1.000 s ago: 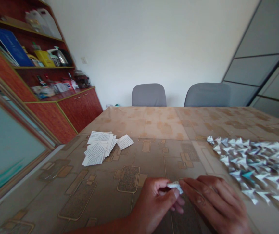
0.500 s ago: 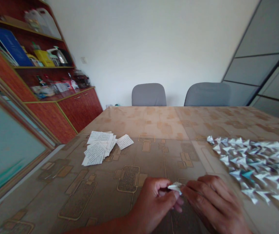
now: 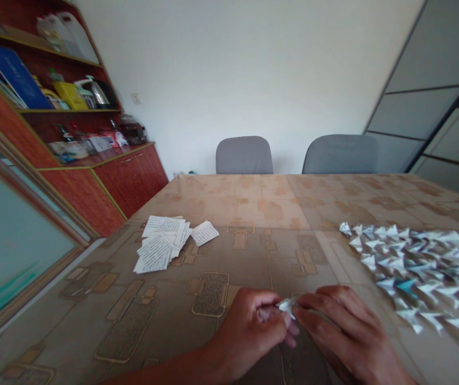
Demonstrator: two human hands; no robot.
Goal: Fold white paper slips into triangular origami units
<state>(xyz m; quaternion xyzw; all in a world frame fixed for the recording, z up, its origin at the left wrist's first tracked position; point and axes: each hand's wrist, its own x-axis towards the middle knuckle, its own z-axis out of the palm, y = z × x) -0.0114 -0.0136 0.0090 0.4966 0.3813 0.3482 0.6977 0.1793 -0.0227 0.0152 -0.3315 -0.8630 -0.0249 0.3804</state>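
Both my hands meet low in the middle of the view over the patterned table (image 3: 253,214). My left hand (image 3: 249,331) and my right hand (image 3: 345,331) pinch the same small folded white paper piece (image 3: 286,306) between thumbs and fingertips, just above the tabletop. To the right lies a spread of several folded paper triangles (image 3: 413,272). At the left of the table sits a loose pile of printed paper slips (image 3: 165,243).
Two grey chairs (image 3: 244,155) (image 3: 339,154) stand at the table's far edge. A red-brown cabinet (image 3: 104,176) with cluttered shelves fills the left wall. Grey sliding panels (image 3: 433,117) stand at the right.
The folded piece has been pressed smaller between my fingertips, and both hands have shifted slightly left. The paper piles have not moved.
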